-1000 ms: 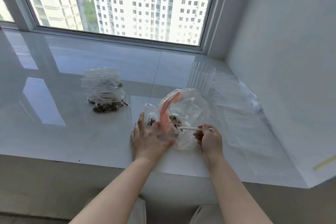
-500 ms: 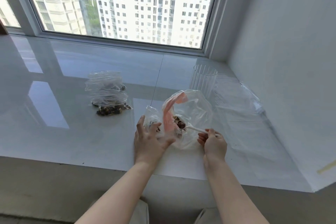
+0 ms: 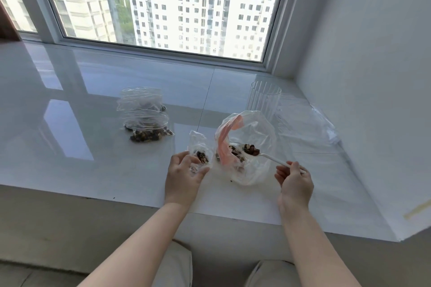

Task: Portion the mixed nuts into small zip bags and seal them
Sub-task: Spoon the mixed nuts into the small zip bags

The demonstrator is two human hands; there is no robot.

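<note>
Two hands share the work here, and each placement looks chosen for the scoop-and-pour step. The left hand [image 3: 184,175] holds a small clear zip bag [image 3: 199,150] upright just beside the large clear plastic bag with a pink strip at its mouth [image 3: 247,147], so the loaded spoon has little way to travel between them. Its fingers [image 3: 178,158] are curled round the lower part of the small bag, thumb on the near side, and some dark mixed nuts already show inside it. The bag's mouth stands above the hand; how wide it gapes I cannot tell.

The right hand [image 3: 295,180] pinches the end of a white plastic spoon [image 3: 270,158] between thumb and fingertips, the other fingers loosely bent. The spoon's bowl, heaped with nuts [image 3: 250,149], sits within the large bag's mouth, so a spill would likely fall back into the stock.

Further back on the glossy white worktop [image 3: 93,170], well apart from the hands, lies a pile of filled small clear bags [image 3: 144,121], probably set there to keep finished portions out of the way. A ribbed clear glass [image 3: 264,100] stands behind the large bag, with flat clear plastic sheets [image 3: 305,123] beside it.
</note>
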